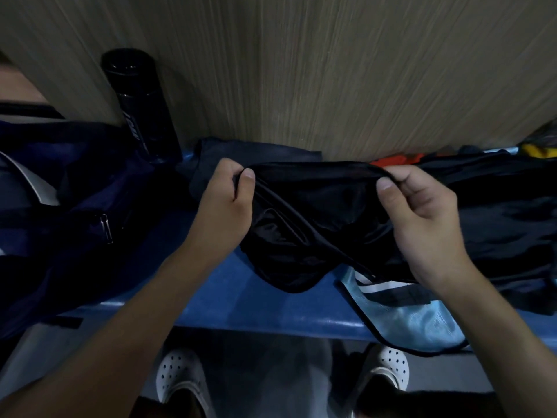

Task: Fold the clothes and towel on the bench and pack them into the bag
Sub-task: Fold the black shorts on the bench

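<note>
I have the black garment (313, 224) pinched along its top edge by both hands. My left hand (224, 203) grips one end with the thumb over the hem, and my right hand (422, 224) grips the other. The cloth sags between them onto the blue tabletop (241, 300). To fold it well, I'd pull that edge taut and shake the twist out of the hanging part. I'd lay it flat just below my hands, clear of the light-blue garment (413, 318) under my right wrist. Then I'd fold toward the left, where the navy bag (75, 191) sits beyond my left hand.
</note>
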